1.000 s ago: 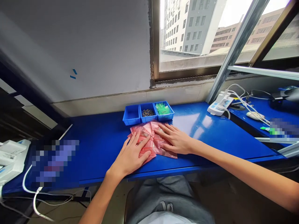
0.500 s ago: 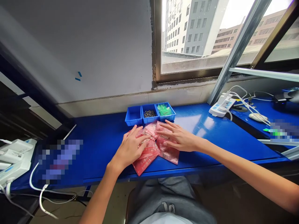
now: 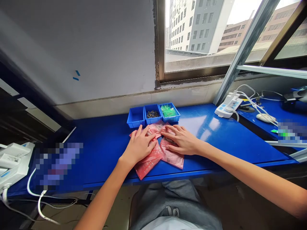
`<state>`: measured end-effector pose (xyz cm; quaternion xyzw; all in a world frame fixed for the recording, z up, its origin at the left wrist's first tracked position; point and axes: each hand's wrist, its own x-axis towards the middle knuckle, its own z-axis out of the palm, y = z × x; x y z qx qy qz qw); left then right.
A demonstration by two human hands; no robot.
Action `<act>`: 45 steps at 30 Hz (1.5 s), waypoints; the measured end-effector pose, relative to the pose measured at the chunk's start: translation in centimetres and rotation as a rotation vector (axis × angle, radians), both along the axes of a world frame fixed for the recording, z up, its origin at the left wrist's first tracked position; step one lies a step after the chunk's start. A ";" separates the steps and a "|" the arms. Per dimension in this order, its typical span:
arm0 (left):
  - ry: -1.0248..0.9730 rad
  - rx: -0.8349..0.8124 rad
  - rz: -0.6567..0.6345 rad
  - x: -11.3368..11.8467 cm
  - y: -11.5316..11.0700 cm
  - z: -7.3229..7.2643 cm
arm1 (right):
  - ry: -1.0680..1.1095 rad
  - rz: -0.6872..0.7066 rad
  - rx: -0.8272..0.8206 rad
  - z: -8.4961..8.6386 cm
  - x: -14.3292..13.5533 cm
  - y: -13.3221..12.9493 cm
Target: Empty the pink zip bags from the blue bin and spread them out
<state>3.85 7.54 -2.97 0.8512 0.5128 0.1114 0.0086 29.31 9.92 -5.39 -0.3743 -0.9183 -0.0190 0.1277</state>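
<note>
Several pinkish-red plastic bags lie overlapping near the table's front edge. My left hand rests on the left bags, palm down with fingers apart. On the right bags lies my right hand, its fingers also spread. Just behind the bags stand three blue bins side by side. The left bin is empty, the middle bin holds small dark and brassy metal pieces, and the right bin holds green plastic pieces. What the bags contain is hard to make out.
The blue table meets a wall and window at the back. A white power strip with cables stands at the right, near a metal frame post. More white plugs and cables are at the left.
My left hand has shifted slightly right over the bags, its fingers less widely spread. My right hand's fingers are bent a little more. The view has moved slightly.
</note>
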 end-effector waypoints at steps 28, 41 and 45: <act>-0.675 -0.237 0.056 0.6 5.9 1.0 | 0.275 -0.142 0.027 -0.8 -1.5 4.6; -0.173 0.055 0.249 0.1 2.3 1.8 | 0.244 0.036 0.015 1.0 -0.1 2.6; -0.128 -0.151 -0.237 -2.3 -0.5 1.3 | 0.118 0.074 -0.097 0.8 1.0 -0.3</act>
